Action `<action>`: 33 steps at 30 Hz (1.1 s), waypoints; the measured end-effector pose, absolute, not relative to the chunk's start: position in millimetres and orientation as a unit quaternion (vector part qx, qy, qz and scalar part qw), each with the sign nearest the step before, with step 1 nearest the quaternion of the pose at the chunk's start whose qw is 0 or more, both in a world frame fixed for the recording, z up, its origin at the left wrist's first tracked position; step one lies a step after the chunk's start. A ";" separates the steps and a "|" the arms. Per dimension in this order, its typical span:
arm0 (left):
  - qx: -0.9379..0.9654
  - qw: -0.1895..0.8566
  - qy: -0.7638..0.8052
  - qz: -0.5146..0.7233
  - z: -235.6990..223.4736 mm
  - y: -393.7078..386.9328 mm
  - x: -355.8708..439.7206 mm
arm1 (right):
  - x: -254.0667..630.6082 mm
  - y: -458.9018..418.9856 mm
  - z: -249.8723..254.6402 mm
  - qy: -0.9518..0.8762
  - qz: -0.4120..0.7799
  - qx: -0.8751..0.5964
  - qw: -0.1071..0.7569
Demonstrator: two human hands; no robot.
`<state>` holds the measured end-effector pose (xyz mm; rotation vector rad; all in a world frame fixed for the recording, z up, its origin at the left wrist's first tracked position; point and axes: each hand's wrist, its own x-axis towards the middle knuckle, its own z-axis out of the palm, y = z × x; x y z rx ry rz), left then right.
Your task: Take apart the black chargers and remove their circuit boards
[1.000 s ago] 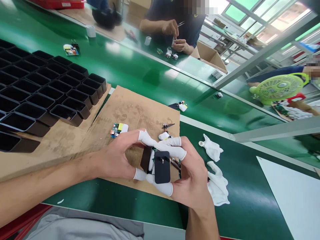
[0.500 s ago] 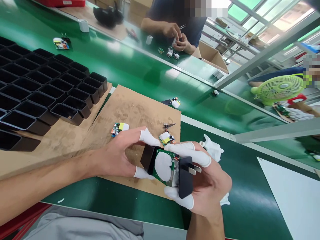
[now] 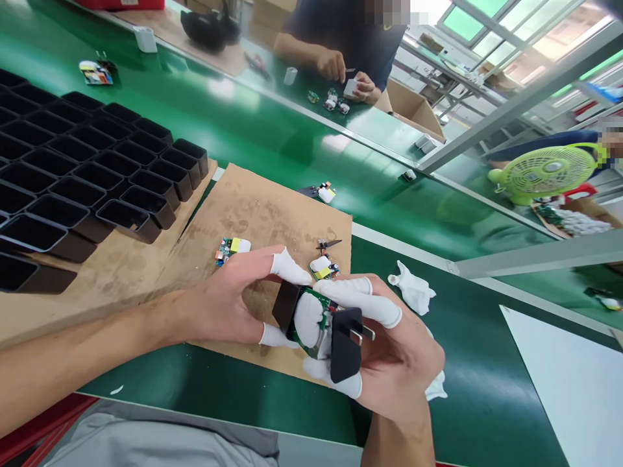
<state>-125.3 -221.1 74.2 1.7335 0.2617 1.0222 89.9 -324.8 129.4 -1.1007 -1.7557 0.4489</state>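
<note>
Between white-capped fingertips, my left hand [image 3: 243, 298] grips a black plastic charger case [image 3: 285, 308] on its side, mouth facing right. A green circuit board [image 3: 308, 319] with a lump of white compound sits partly inside that mouth. My right hand [image 3: 389, 344] is closed around the board's other end, where a black plug cover [image 3: 346, 345] with two metal prongs is attached. Behind the hands, a loose circuit board [image 3: 232, 250] and a second board with a plug part [image 3: 323, 264] lie on the cardboard sheet [image 3: 263, 201].
Rows of black cases [image 3: 78, 162] stand at left. Beyond the cardboard, a green conveyor belt [image 3: 219, 123] carries several boards. A co-worker's hands [image 3: 360, 87] hold a white case across it. White cloth scraps [image 3: 413, 288], a white sheet [image 3: 569, 383] and a green fan [image 3: 548, 172] are at right.
My right hand has moved left, pushing the board a little deeper into the case. Boards on the belt have shifted left. The co-worker's hands now hold a white case in plainer view.
</note>
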 end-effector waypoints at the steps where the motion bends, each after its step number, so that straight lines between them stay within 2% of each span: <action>1: 0.726 0.530 0.113 0.424 74.0 -221.3 -125.4 | 89.9 -324.5 129.4 -0.726 0.182 -0.452 0.485; 33: 0.728 0.532 0.105 0.419 70.6 -219.3 -125.9 | 90.7 -321.0 129.2 -0.745 0.158 -0.451 0.465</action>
